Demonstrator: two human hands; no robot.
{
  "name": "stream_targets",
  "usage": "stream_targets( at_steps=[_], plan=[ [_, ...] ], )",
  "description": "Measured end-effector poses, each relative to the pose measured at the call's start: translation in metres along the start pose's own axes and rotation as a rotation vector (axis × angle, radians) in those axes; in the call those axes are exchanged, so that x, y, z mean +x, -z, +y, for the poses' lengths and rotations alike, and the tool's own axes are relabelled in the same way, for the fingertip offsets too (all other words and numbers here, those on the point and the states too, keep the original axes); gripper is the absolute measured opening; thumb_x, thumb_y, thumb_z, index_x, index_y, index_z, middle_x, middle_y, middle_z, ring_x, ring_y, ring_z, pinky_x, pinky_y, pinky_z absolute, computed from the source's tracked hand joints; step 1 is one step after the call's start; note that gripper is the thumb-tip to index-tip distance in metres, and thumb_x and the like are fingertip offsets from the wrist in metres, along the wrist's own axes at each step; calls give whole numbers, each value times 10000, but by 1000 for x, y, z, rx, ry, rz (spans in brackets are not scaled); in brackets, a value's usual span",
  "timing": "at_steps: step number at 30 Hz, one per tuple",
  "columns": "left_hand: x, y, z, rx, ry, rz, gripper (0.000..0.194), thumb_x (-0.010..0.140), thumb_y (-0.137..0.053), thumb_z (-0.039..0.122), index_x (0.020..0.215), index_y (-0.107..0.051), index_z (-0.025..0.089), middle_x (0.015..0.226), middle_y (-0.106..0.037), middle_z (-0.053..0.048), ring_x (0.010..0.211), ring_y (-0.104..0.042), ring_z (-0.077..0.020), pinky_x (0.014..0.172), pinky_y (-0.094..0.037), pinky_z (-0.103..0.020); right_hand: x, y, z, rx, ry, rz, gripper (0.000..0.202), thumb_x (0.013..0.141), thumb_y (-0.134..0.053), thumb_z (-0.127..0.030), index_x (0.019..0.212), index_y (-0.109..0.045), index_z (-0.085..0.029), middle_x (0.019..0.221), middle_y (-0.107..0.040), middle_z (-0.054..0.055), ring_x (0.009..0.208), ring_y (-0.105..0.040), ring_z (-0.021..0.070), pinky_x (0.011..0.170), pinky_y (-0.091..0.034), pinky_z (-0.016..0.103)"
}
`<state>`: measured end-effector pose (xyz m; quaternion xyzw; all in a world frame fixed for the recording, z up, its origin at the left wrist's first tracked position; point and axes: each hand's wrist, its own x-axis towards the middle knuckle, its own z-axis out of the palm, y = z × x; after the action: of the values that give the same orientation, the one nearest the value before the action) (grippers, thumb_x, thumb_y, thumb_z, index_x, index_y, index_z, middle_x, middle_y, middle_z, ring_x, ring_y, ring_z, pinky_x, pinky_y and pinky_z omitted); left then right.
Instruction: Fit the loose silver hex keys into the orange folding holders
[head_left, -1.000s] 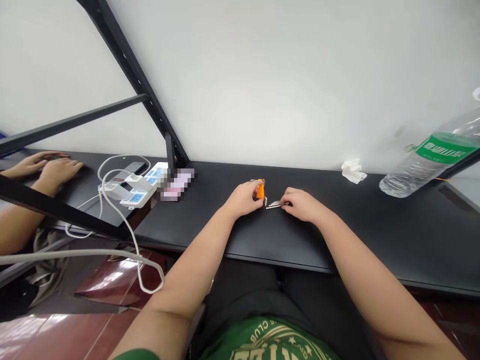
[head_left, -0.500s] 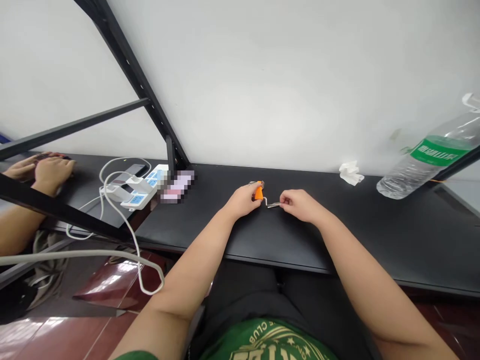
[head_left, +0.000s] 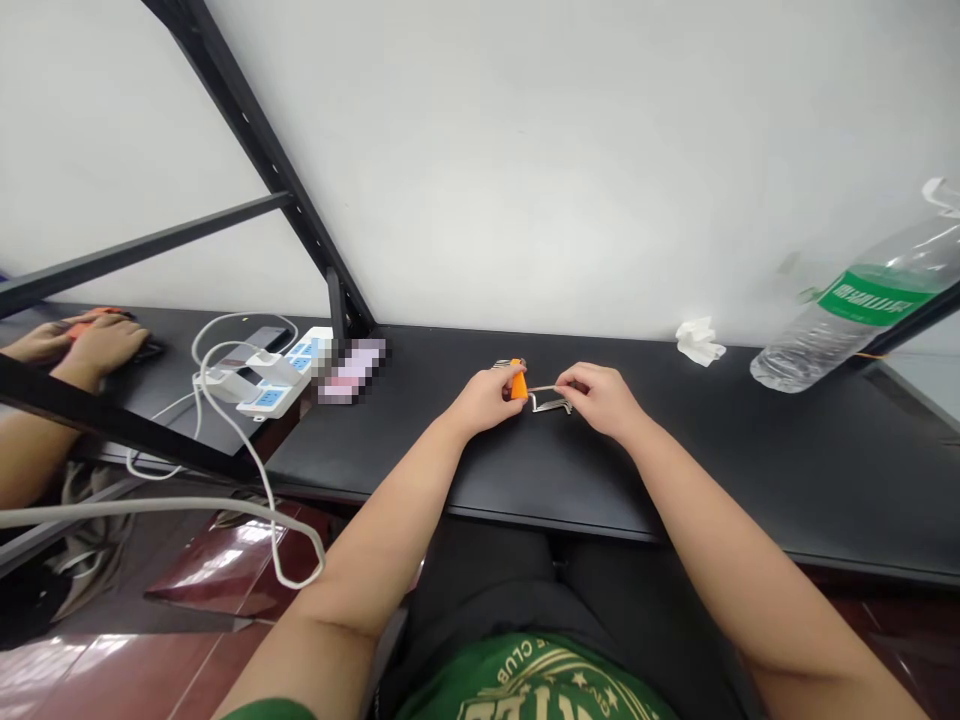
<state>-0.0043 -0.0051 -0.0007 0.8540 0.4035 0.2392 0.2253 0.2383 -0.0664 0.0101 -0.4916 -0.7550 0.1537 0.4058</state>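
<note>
My left hand [head_left: 486, 402] is closed around a small orange hex key holder [head_left: 519, 383], just above the black table. Thin metal pieces [head_left: 502, 364] stick out past its fingers at the far side. Between thumb and fingertips, my right hand [head_left: 604, 398] pinches a thin metal hex key [head_left: 543, 388], which points left toward the holder. Whether its tip touches the holder is too small to tell. Just below it, bent L-shaped hex keys [head_left: 552, 406] lie on the table between the two hands.
On the black table [head_left: 720, 450] a large plastic bottle [head_left: 847, 315] leans at the right, with a crumpled tissue [head_left: 699, 341] near the wall. Leftward are a pixelated pink item [head_left: 352, 370], a power strip [head_left: 289, 375], white cables and a black frame [head_left: 281, 175]. Another person's hands [head_left: 105, 345] work beyond.
My right hand has risen slightly away from me and now holds one hex key level with the holder. The bent hex keys below show more clearly. My left hand stays about where it was.
</note>
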Motion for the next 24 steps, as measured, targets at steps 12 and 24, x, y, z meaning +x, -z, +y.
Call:
stream_targets(
  at_steps=[12, 24],
  plan=[
    [-2, -3, -1, -102, -1, -65, 571, 783, -720, 323, 1341, -691, 206, 869, -717, -8, 787, -672, -180, 832, -580, -315, -1, 1, -1, 161, -49, 14, 118, 899, -690, -275, 815, -753, -222, 819, -727, 28, 650, -584, 160, 645, -463, 317],
    [-3, -4, 1, -228, 13, -115, 522, 779, -734, 362, 1277, -714, 207, 842, -703, -3, 801, -673, -180, 831, -591, -322, -3, 4, -8, 183, 50, 40, 181, 944, -671, -345, 834, -755, -228, 867, -719, 64, 725, -617, 193, 664, -485, 347]
  ],
)
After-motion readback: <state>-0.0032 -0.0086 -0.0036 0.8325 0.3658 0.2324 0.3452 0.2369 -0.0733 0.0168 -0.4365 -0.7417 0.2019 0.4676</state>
